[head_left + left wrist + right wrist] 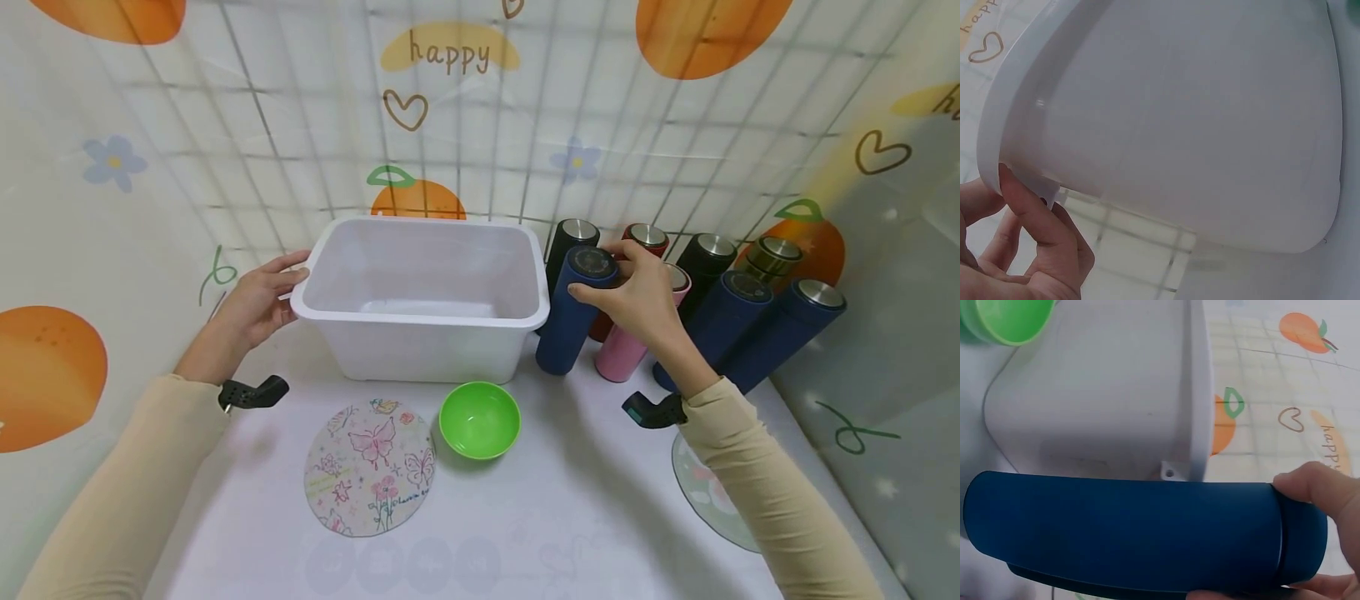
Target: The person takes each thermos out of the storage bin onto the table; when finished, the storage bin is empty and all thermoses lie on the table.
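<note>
A white plastic tub [420,346] stands at the back of the table, and its inside looks bare. At its left end my left hand [258,304] pinches the rim; the left wrist view has fingers [1041,219] right at that edge. My right hand [641,292] grips a dark blue thermos [566,325] near its cap, thumb on one side and fingers on the other. In the right wrist view this thermos [1122,531] lies across the frame beside the tub's right end. Behind it stand a black thermos [570,237] and a pink one [621,354], partly hidden.
More thermoses crowd the right: a red one [647,236], a black one [705,258] and two dark blue ones, one [795,325] at the far right. A green bowl [480,421] and a round butterfly mat [370,467] lie in front. Another round mat [705,483] is under my right forearm.
</note>
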A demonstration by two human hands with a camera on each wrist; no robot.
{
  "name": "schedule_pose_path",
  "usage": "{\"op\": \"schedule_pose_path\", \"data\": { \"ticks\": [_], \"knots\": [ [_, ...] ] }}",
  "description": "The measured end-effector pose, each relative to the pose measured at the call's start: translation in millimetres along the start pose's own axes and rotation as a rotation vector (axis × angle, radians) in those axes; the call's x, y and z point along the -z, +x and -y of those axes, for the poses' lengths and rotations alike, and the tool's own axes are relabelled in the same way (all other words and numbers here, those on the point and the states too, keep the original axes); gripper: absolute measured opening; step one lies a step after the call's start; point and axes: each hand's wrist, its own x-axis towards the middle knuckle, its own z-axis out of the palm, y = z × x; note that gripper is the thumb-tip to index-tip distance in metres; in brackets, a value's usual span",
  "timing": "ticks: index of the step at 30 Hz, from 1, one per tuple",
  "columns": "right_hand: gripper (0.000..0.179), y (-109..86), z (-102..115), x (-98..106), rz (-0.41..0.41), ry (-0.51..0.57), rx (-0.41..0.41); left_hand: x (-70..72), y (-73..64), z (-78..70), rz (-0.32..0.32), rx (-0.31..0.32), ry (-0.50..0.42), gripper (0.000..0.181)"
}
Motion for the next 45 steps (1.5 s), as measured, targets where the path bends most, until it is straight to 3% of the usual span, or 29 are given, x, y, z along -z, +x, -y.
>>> {"op": "schedule_pose_path", "data": {
  "ticks": [16,27,34,40,45],
  "knots": [
    [0.066,-5.5,-18.1,-12.9,0.006,-0.001,-0.023,-3.5,-1.0,1.6,-0.004,-0.011,-0.007,0.055],
    [0.065,-14.4,-30.5,-23.7,-0.057,0.083,0.047,-1.8,-4.7,-0.7,-0.001,-0.02,-0.023,0.048],
    [0.067,-18.2,-33.2,-28.9,-0.058,0.138,0.049,1.3,-12.6,0.1,0.024,0.008,-0.11,0.048],
    [0.067,-22.0,-32.3,-26.6,-0.064,0.14,0.035,-0.3,-17.2,-0.3,0.003,-0.028,0.02,0.052],
    [0.078,-30.7,-30.3,-23.7,-0.1,0.107,0.033,-7.1,-19.7,-2.3,-0.065,-0.072,0.324,0.06]
  ]
}}
